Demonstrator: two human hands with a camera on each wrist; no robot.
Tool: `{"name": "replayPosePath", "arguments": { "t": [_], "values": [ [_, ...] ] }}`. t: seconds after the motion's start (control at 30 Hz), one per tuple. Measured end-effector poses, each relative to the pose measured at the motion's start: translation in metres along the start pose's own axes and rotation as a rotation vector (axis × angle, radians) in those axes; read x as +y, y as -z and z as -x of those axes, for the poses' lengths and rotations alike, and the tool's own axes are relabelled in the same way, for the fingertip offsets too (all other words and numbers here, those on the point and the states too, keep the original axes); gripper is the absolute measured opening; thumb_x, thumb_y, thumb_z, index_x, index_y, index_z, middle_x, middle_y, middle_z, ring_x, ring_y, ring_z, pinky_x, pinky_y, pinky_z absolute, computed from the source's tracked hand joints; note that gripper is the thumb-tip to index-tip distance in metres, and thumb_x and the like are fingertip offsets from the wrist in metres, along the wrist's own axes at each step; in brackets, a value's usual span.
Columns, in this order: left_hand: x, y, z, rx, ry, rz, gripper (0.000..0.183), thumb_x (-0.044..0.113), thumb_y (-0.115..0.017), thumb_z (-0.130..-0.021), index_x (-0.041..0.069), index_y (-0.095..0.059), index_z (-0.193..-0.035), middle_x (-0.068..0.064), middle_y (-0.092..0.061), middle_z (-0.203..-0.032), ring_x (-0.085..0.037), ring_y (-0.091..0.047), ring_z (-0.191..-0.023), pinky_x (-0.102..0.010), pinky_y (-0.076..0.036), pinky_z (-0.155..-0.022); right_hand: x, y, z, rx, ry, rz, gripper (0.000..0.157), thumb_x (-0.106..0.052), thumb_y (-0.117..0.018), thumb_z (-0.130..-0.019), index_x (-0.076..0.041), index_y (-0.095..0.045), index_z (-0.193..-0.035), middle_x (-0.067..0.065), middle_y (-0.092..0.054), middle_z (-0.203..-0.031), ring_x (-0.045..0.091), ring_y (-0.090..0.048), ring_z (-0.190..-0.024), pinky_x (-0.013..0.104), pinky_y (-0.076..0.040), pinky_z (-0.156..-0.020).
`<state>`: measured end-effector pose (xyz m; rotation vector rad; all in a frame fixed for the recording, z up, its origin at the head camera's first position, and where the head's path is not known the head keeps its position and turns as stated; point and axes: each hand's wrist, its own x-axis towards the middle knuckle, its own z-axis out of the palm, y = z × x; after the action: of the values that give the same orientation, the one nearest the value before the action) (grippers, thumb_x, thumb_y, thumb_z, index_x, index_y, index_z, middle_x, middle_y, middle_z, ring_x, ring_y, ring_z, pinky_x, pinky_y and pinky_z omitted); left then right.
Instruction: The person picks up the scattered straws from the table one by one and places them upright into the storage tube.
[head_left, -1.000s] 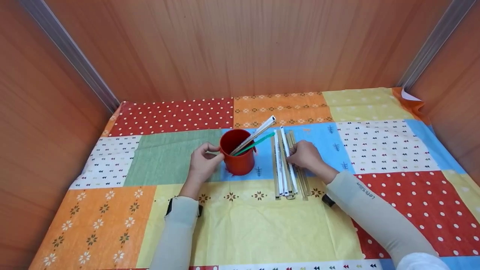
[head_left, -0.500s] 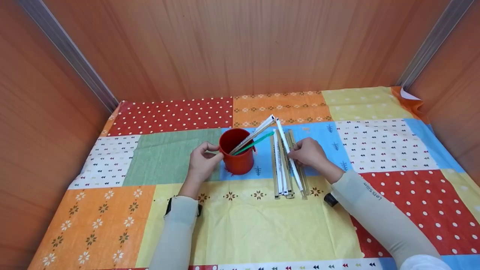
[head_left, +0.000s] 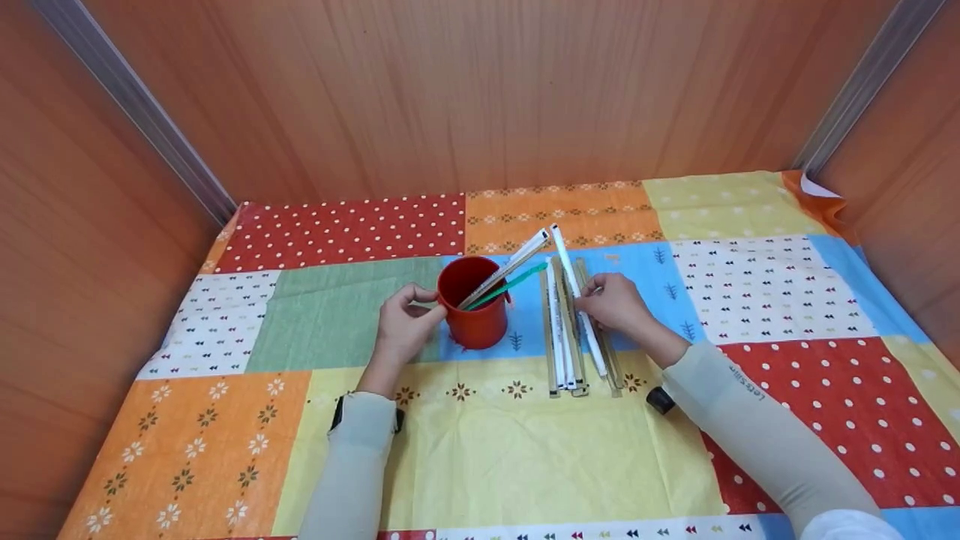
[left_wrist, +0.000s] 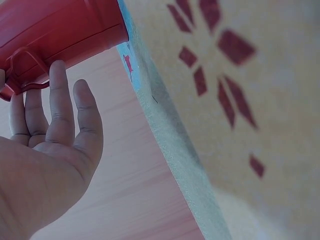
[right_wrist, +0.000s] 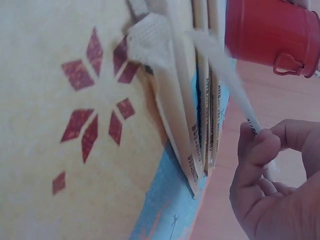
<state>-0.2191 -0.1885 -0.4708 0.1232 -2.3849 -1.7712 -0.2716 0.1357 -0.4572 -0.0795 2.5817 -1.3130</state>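
A red metal cup with small wire side handles stands upright. My left hand grips it at the rim beside one handle, its other fingers extended under the cup in the left wrist view. Inside the cup lean a few slim white and brown paper-wrapped straws and a green one. My right hand pinches one white paper-wrapped straw between thumb and fingers, raised over a row of similar white and brown wrapped straws right of the cup.
A patchwork-print cloth covers the table. Wood-grain panels close it in at the back and both sides. At the far right corner the cloth's edge is folded up.
My right hand has lifted one white straw off the row, its far end tilting up and toward the cup. My left hand stays on the cup.
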Motion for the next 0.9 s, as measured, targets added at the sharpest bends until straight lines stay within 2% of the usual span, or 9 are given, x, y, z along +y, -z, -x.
{"name": "replayPosePath", "arguments": {
  "t": [0.17,0.27,0.4,0.6,0.9],
  "values": [
    [0.001,0.0,0.0,-0.004,0.015,-0.005,0.015,0.02,-0.072,-0.081,0.015,-0.066,-0.094,-0.003,-0.066,-0.101,-0.022,-0.063,-0.08,-0.031,-0.052,-0.06,-0.002,-0.001,-0.001,0.012,-0.005,-0.085,0.021,-0.017,-0.061,-0.089,-0.003,-0.06,-0.105,0.001,-0.054,-0.06,0.014,-0.046,-0.048,0.031,-0.043,-0.049],
    [0.0,0.0,0.0,-0.006,0.021,-0.014,0.016,0.022,-0.072,-0.081,0.016,-0.066,-0.094,-0.002,-0.066,-0.102,-0.023,-0.064,-0.081,-0.031,-0.052,-0.061,-0.002,-0.001,-0.002,0.024,0.01,-0.1,0.024,-0.016,-0.06,-0.089,-0.003,-0.062,-0.108,0.001,-0.055,-0.061,0.012,-0.046,-0.047,0.03,-0.043,-0.049],
    [-0.001,0.0,0.0,-0.001,0.006,-0.009,0.015,0.02,-0.072,-0.081,0.015,-0.066,-0.093,-0.002,-0.066,-0.101,-0.024,-0.064,-0.079,-0.031,-0.052,-0.061,-0.003,-0.001,-0.001,0.004,0.034,-0.127,0.02,-0.017,-0.059,-0.09,-0.001,-0.065,-0.101,-0.002,-0.049,-0.056,0.01,-0.041,-0.045,0.029,-0.039,-0.048],
    [-0.001,0.0,0.001,0.0,0.009,-0.005,0.016,0.019,-0.073,-0.08,0.013,-0.066,-0.093,-0.004,-0.066,-0.101,-0.019,-0.063,-0.076,-0.03,-0.051,-0.06,-0.006,-0.003,0.004,-0.035,0.044,-0.199,0.017,-0.018,-0.058,-0.092,-0.003,-0.058,-0.084,-0.005,-0.039,-0.052,0.011,-0.033,-0.043,0.031,-0.033,-0.048],
    [0.003,0.001,0.001,-0.007,0.027,-0.013,0.018,0.022,-0.073,-0.081,0.014,-0.066,-0.095,-0.002,-0.065,-0.106,-0.021,-0.064,-0.081,-0.03,-0.052,-0.062,-0.015,-0.004,0.008,-0.054,0.099,-0.231,0.028,-0.016,-0.049,-0.094,0.008,-0.061,-0.103,0.003,-0.055,-0.065,0.016,-0.047,-0.05,0.033,-0.041,-0.049]
  ]
}}
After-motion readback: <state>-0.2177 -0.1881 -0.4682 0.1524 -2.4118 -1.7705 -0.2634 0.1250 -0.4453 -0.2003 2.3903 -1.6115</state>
